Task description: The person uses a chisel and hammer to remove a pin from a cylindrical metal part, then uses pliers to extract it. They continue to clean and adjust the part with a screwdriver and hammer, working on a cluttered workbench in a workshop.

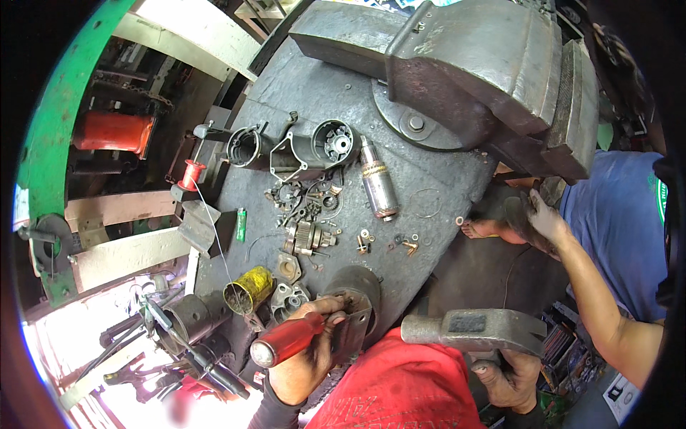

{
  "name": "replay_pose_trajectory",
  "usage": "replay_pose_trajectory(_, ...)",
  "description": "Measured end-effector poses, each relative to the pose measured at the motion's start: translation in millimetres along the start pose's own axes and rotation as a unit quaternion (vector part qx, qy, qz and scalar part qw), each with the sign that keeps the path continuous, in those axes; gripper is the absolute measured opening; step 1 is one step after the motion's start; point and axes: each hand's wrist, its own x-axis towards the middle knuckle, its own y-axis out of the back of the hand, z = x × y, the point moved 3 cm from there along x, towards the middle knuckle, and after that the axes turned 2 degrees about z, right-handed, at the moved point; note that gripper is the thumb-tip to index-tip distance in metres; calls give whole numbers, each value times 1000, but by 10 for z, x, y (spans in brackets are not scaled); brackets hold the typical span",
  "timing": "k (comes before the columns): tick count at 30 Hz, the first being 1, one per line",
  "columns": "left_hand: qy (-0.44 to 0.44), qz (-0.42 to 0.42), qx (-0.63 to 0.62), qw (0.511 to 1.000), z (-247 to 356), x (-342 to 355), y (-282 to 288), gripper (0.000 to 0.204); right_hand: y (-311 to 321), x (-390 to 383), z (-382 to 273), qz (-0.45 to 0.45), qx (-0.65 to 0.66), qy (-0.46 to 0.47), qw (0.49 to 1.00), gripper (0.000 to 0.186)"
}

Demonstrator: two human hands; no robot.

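Note:
My left hand grips a red-handled screwdriver and holds its tip against a dark round metal housing at the near edge of the steel bench. Held just right of the housing, a steel hammer is gripped from below by my right hand, its head lying level and pointing left. Beyond the housing lie a gear set, an armature, a cast motor casing and several small screws and washers.
A large bench vise fills the far right of the bench. Another person in a blue shirt stands at the right, a hand on a sandal. A yellow can, a green lighter and a red spool sit left.

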Motion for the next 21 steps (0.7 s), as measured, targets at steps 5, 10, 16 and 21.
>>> replay_pose_trajectory(5, 1, -14, -6, 1000, 12, -1, 9, 18, 24, 24, -52, -10, -5, 8, 1000, 34)
replay_pose_trajectory(10, 1, -15, 25, 1000, 30, 7, 13, 17, 19, -23, -54, 0, 17, 9, 1000, 30)
replay_pose_trajectory(16, -25, -23, 35, 999, 41, 26, 24, 18, 53, 20, -75, -14, -28, 69, 997, 24)
replay_pose_trajectory(21, -47, -20, 49, 997, 60, 29, 29, 21, 65, 42, -116, -16, -40, 76, 996, 20)
